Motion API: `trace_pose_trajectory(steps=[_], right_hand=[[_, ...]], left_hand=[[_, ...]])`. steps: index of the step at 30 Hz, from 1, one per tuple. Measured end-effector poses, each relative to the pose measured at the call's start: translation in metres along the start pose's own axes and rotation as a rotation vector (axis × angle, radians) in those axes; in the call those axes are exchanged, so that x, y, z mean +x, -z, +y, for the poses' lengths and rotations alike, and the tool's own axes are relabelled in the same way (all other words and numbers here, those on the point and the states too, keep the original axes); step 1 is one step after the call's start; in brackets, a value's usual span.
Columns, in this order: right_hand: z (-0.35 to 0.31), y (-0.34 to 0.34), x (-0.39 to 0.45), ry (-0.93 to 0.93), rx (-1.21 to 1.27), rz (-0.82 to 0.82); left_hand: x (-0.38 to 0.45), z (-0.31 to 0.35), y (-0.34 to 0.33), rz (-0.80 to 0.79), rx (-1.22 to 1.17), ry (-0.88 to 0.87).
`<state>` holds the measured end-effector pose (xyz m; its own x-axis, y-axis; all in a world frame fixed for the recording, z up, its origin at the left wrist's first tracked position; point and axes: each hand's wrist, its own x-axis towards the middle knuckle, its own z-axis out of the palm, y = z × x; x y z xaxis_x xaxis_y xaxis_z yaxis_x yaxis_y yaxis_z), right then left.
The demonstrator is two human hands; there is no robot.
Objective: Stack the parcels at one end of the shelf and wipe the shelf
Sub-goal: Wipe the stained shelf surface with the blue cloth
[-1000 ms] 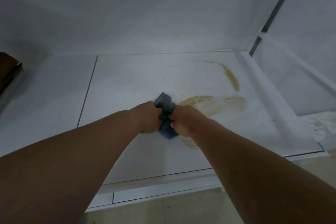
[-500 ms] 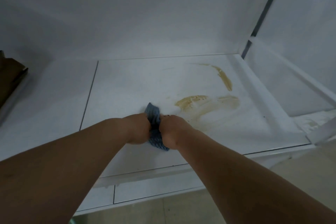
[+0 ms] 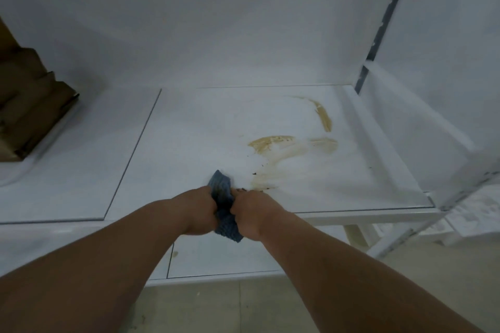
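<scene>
— So where was the cloth (image 3: 224, 207) at that moment?

— Right between my fists. My left hand (image 3: 198, 211) and my right hand (image 3: 250, 213) were both clenched around it, knuckles nearly touching, the blue fabric bunched up and poking out above and below my fingers. It sat at the front edge of the shelf (image 3: 189, 127), roughly midway along it.

— And the mess?

— A tan smear (image 3: 270, 142) lay on the shelf just beyond my right hand, toward the right end, with a paler streak trailing from it down to the cloth. A second, narrower smear (image 3: 323, 116) curved near the back right corner. A few dark specks dotted the surface close to my right knuckles.

— What about the parcels?

— The brown parcels (image 3: 29, 100) were piled at the far left end of the shelf, against the back wall (image 3: 216, 21), well apart from my hands. I couldn't tell how many there were; the edge of the view cut them off.

— Anything else?

— A white upright post (image 3: 387, 16) with chipped paint stood at the back right corner.
</scene>
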<state>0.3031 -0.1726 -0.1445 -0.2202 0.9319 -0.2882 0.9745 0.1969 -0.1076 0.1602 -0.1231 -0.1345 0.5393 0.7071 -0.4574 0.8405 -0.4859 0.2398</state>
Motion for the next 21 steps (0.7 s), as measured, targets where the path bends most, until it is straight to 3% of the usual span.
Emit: trace_pose_trajectory(steps=[10, 14, 21], right_hand=[[0.049, 0.004, -0.04, -0.125, -0.037, -0.026], [0.03, 0.006, -0.02, -0.062, -0.016, -0.008], [0.004, -0.001, 0.005, 0.06, 0.041, 0.052]], left_hand=[[0.022, 0.067, -0.019, -0.049, 0.251, -0.054], [0.015, 0.04, -0.01, -0.074, 0.275, 0.02], [0.006, 0.004, -0.003, 0.028, 0.253, 0.117]])
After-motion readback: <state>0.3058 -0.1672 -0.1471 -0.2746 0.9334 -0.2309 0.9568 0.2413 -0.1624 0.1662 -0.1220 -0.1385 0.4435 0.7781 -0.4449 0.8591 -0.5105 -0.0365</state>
